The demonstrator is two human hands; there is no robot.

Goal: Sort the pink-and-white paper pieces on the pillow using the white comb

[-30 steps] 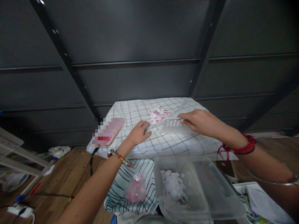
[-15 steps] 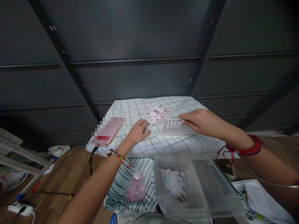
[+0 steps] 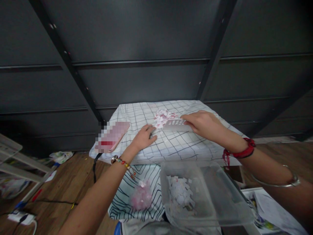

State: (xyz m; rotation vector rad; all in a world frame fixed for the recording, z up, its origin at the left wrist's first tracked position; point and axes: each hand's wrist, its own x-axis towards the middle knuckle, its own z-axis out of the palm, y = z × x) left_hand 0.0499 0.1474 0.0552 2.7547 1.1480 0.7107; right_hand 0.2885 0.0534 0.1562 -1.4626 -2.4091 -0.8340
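Note:
My right hand point(image 3: 199, 122) grips a white slotted plastic piece point(image 3: 174, 124), flat with a row of oblong holes, tilted on its edge over the checked cloth. The piece stands at the near side of a small heap of pink and white paper scraps point(image 3: 162, 115) and covers part of it. Fingers spread, my left hand point(image 3: 144, 137) lies flat on the cloth to the left of the heap, its fingertips close to the scraps. Nearer to me, a clear plastic container point(image 3: 207, 195) holds white paper bits point(image 3: 181, 192) in its left part.
A pink phone point(image 3: 114, 137) lies on the left of the cloth-covered table point(image 3: 137, 114). A crumpled pink clear bag point(image 3: 141, 195) rests on wavy-striped fabric. A dark panelled wall point(image 3: 141, 81) rises behind. A power strip point(image 3: 21, 218) and cables are on the floor at left.
My right hand has moved the slotted piece away from me and slightly left, up to the heap of scraps. My left hand has stayed almost in place.

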